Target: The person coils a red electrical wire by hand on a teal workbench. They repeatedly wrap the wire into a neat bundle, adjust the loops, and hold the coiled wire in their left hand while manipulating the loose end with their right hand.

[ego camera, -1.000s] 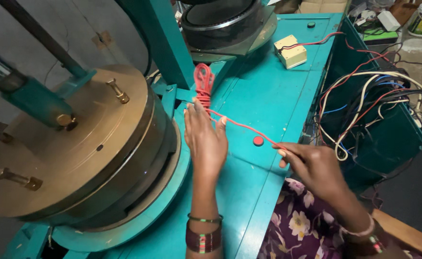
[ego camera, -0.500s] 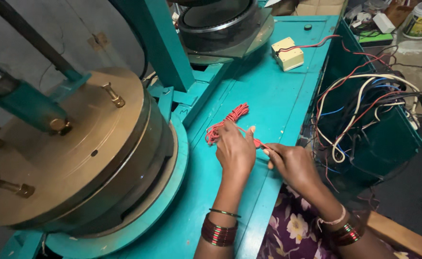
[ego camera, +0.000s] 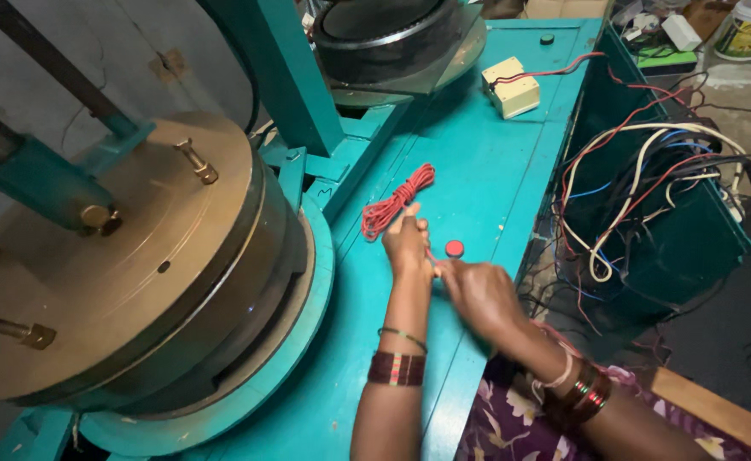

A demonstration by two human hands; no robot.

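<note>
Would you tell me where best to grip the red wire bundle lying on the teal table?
Probably pinch the red wire bundle across its narrow middle, coming from above. It lies flat on the teal table as a long skein, and the left hand already covers its near end.

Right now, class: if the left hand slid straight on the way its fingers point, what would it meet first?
The left hand points up the teal table; it would first meet the bundle of red wire, which it seems already to touch at the near end.
</note>
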